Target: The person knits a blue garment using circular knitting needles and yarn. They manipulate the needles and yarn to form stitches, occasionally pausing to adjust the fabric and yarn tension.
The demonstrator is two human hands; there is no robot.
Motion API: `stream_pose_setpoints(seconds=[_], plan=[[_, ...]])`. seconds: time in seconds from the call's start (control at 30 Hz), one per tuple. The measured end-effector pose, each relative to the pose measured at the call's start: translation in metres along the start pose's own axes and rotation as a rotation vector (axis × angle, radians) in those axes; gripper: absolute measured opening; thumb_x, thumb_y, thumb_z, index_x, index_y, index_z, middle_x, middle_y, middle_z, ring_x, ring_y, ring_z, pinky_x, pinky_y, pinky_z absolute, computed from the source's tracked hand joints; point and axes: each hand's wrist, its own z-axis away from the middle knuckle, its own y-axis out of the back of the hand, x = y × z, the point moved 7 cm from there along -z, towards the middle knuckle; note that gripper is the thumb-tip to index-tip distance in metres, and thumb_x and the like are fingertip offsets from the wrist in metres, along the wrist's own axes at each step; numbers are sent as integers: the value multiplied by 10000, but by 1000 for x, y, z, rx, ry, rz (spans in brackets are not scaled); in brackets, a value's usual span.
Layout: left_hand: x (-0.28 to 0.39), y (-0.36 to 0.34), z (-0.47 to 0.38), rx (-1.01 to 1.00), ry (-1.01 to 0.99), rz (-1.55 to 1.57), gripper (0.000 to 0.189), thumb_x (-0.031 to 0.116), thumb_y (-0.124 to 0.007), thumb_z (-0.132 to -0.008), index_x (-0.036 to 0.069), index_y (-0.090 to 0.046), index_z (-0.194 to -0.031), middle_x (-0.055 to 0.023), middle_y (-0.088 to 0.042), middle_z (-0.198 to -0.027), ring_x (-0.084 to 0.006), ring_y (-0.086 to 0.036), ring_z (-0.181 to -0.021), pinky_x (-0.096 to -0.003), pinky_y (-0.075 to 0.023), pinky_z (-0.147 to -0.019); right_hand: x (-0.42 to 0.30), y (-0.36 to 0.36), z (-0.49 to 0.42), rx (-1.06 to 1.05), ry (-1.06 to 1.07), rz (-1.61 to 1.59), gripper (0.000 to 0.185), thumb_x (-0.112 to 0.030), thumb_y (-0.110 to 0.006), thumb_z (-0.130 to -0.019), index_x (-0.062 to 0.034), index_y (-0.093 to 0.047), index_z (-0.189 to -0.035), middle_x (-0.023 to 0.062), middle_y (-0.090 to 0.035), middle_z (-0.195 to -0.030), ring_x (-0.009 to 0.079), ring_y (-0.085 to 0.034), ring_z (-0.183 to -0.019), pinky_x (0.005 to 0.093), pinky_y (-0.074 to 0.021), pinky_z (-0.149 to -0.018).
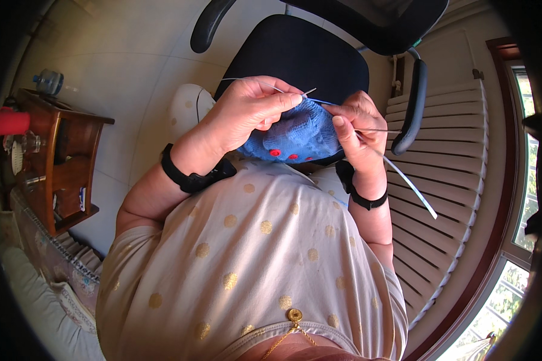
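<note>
Blue knitted fabric point(316, 131) with red buttons along its lower part hangs between my two hands, above my lap. My left hand point(257, 104) pinches the upper left edge of the knitting and a knitting needle, whose pale tip point(309, 91) sticks out past the thumb. With thumb and fingers, my right hand point(359, 126) grips the right side of the work and another thin needle point(379, 131) that points right. A pale flat strip point(411, 189) extends down and right from behind my right hand. Blue stitches run along the top between the hands.
A black office chair point(293, 54) stands just beyond the knitting. To the right are a ribbed white radiator point(438, 180) and a window point(515, 280). On the left stand a wooden cabinet point(72, 158) and a clear plastic water bottle point(49, 82), with a red object point(11, 122) nearby.
</note>
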Motion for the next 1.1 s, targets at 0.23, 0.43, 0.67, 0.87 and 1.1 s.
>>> stream_pose_setpoints(seconds=[0.23,0.43,0.67,0.87,1.1], plan=[[1,-13,4,-60,-122,-124,220,134,-663,-942,41,-678,-1140,32,-614,-797,-10,-445,-607,-166,-336,-519,-11,-6,6,153,116,275,135,-95,-771,-768,-93,-723,-895,23,-608,-721,194,-544,-647,304,-455,-592],[3,-14,5,-52,-135,-106,216,127,-688,-924,45,-684,-1124,25,-646,-858,-16,-513,-694,-170,-386,-596,-9,-4,9,196,97,197,145,-95,-784,-762,-85,-707,-885,23,-605,-708,191,-539,-625,304,-437,-577],[-3,-16,-2,31,-152,-115,137,106,-679,-928,-2,-702,-1009,-22,-683,-891,-55,-616,-806,-203,-506,-726,-7,-18,-4,9,61,185,426,-300,-788,-780,-33,-641,-1078,85,-627,-823,254,-585,-758,361,-481,-686],[-4,-18,-3,-9,-184,-81,80,92,-670,-933,16,-682,-957,12,-638,-873,-41,-570,-770,-194,-475,-679,-1,-33,-16,-165,46,60,570,-472,-812,-706,-25,-647,-1018,107,-633,-836,288,-590,-781,376,-485,-706],[14,-6,-3,-2,-336,-241,100,78,-654,-939,-10,-682,-977,-11,-655,-953,-39,-571,-795,-191,-468,-702,-10,-9,-2,22,90,164,168,-197,-802,-741,-85,-729,-842,28,-571,-637,190,-485,-584,313,-383,-549]])
